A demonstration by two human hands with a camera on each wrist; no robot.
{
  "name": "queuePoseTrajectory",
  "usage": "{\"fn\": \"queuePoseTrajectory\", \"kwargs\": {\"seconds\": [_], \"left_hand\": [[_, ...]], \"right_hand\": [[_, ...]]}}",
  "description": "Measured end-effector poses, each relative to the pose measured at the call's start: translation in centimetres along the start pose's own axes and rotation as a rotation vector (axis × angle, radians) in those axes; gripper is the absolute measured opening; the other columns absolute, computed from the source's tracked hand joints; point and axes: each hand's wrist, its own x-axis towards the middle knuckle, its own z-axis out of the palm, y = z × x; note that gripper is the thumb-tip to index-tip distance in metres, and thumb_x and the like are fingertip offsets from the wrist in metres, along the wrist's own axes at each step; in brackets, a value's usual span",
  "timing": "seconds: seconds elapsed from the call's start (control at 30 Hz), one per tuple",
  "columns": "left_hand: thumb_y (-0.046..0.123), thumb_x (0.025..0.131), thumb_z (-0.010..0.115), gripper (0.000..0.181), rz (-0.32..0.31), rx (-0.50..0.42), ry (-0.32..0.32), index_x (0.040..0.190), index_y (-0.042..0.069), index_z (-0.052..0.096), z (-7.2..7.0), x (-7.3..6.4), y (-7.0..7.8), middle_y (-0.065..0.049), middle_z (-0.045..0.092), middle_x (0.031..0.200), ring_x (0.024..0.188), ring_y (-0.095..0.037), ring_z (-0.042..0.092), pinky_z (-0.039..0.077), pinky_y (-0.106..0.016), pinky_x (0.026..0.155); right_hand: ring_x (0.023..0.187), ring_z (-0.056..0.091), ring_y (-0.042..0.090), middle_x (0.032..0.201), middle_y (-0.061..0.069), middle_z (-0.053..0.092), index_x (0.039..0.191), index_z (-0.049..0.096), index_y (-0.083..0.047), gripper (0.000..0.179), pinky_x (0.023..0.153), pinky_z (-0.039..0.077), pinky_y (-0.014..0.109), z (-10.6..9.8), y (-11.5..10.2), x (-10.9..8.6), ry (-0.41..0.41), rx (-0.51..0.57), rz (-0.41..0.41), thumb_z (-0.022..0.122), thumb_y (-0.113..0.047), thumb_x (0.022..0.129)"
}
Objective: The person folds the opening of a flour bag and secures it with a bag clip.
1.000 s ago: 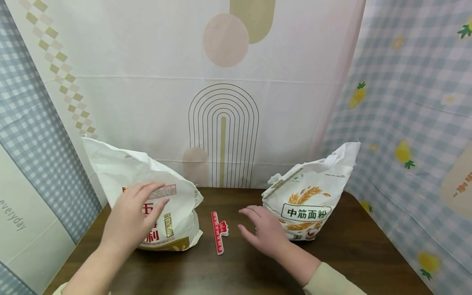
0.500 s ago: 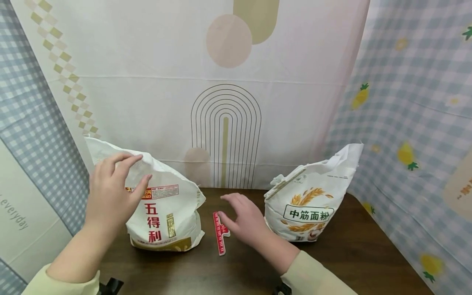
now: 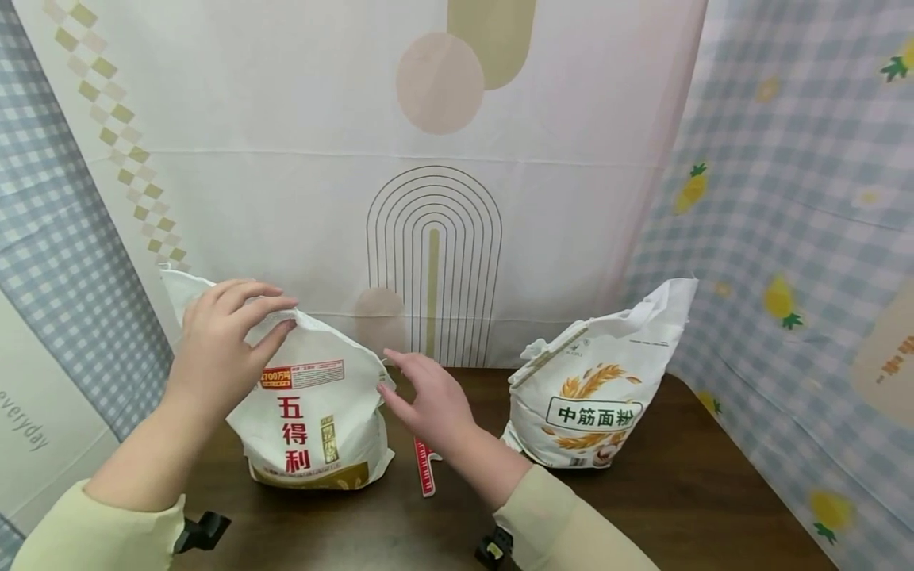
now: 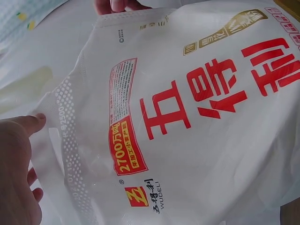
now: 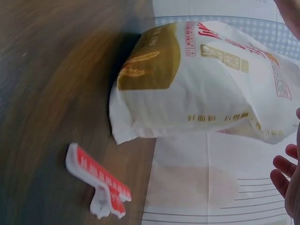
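A white flour bag [image 3: 314, 428] with red lettering stands upright at left on the table. My left hand [image 3: 221, 337] holds its top edge, thumb in front and fingers reaching over. In the left wrist view, the thumb [image 4: 35, 123] lies at the bag's perforated top border. At the bag's right side is my right hand [image 3: 432, 396], its thumb and fingers spread at the corner, loosely bent in the right wrist view. Partly hidden under the right forearm, a red-and-white bag clip [image 3: 424, 476] lies on the table; more of the clip [image 5: 101, 176] shows in the right wrist view.
A second white flour bag [image 3: 600, 381], printed with wheat ears and green lettering, stands at right on the dark wooden table [image 3: 685, 507]. Patterned cloth [image 3: 300, 206] hangs behind, with blue checked cloth along both sides.
My left hand has risen from the bag's front to its top edge. My right hand has moved left from beside the other bag, past the clip, to the left bag's side.
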Motion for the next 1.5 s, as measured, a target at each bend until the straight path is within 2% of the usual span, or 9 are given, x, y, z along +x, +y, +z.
{"fn": "queuePoseTrajectory", "kwargs": {"seconds": [0.3, 0.47, 0.67, 0.83, 0.93, 1.13, 1.33, 1.5], "left_hand": [[0.0, 0.077, 0.082, 0.026, -0.029, -0.023, -0.037, 0.1, 0.011, 0.076, -0.3, 0.3, -0.2, -0.007, 0.068, 0.108, 0.113, -0.032, 0.053, 0.034, -0.057, 0.091], [0.0, 0.077, 0.082, 0.026, -0.029, -0.026, -0.056, 0.099, 0.01, 0.076, -0.5, 0.3, -0.1, -0.007, 0.068, 0.107, 0.112, -0.032, 0.054, 0.034, -0.056, 0.094], [0.012, 0.079, 0.083, 0.026, -0.084, -0.042, -0.117, 0.104, 0.013, 0.076, -0.8, 0.3, -0.2, -0.006, 0.067, 0.111, 0.115, -0.031, 0.052, 0.031, -0.057, 0.098], [0.021, 0.082, 0.082, 0.026, -0.123, -0.029, -0.16, 0.106, 0.013, 0.075, -0.9, 0.3, -0.2, -0.007, 0.066, 0.116, 0.118, -0.031, 0.051, 0.028, -0.06, 0.099], [0.023, 0.085, 0.079, 0.023, -0.141, -0.007, -0.18, 0.106, 0.013, 0.075, -0.9, 0.4, -0.2, -0.008, 0.065, 0.117, 0.12, -0.033, 0.049, 0.027, -0.062, 0.099], [0.019, 0.089, 0.071, 0.022, -0.139, 0.062, -0.234, 0.11, 0.013, 0.073, -1.2, 1.0, 0.2, -0.01, 0.062, 0.122, 0.122, -0.037, 0.045, 0.026, -0.065, 0.098], [0.022, 0.09, 0.068, 0.031, -0.136, 0.201, -0.342, 0.12, 0.012, 0.068, -1.8, 1.6, 0.4, -0.015, 0.057, 0.128, 0.124, -0.043, 0.041, 0.025, -0.066, 0.099], [0.024, 0.089, 0.07, 0.038, -0.093, 0.311, -0.42, 0.124, 0.01, 0.066, -2.0, 1.7, 0.3, -0.017, 0.06, 0.125, 0.122, -0.044, 0.044, 0.024, -0.064, 0.103]], "right_hand": [[0.103, 0.065, 0.011, 0.11, -0.005, 0.071, 0.125, 0.07, -0.017, 0.029, 0.083, 0.055, 0.026, 1.0, -0.3, 1.0, 0.108, -0.005, -0.036, 0.066, -0.018, 0.096], [0.103, 0.066, 0.01, 0.109, -0.006, 0.072, 0.124, 0.071, -0.019, 0.028, 0.084, 0.054, 0.026, 0.9, -0.3, 1.0, 0.104, 0.012, -0.014, 0.065, -0.017, 0.097], [0.104, 0.065, 0.011, 0.11, -0.006, 0.072, 0.127, 0.069, -0.018, 0.031, 0.086, 0.054, 0.026, 0.7, -0.2, 1.0, 0.088, 0.05, 0.006, 0.066, -0.018, 0.096], [0.107, 0.064, 0.012, 0.113, -0.005, 0.071, 0.129, 0.068, -0.02, 0.034, 0.087, 0.054, 0.027, 0.9, -0.2, 1.0, 0.088, 0.068, -0.035, 0.067, -0.014, 0.095], [0.108, 0.063, 0.014, 0.116, -0.004, 0.069, 0.13, 0.067, -0.02, 0.036, 0.088, 0.054, 0.026, 1.0, -0.2, 1.0, 0.078, 0.059, -0.089, 0.067, -0.012, 0.095], [0.111, 0.062, 0.018, 0.122, 0.001, 0.066, 0.129, 0.068, -0.02, 0.037, 0.093, 0.052, 0.027, 1.1, -0.2, 1.0, 0.058, 0.012, -0.166, 0.068, -0.01, 0.094], [0.11, 0.062, 0.02, 0.123, 0.004, 0.065, 0.126, 0.07, -0.022, 0.036, 0.094, 0.051, 0.03, 1.3, 0.0, 0.9, 0.048, -0.058, -0.229, 0.07, -0.011, 0.091], [0.109, 0.062, 0.02, 0.124, 0.005, 0.063, 0.125, 0.07, -0.024, 0.036, 0.092, 0.052, 0.03, 1.5, 0.0, 0.8, 0.034, -0.084, -0.254, 0.071, -0.012, 0.091]]}}
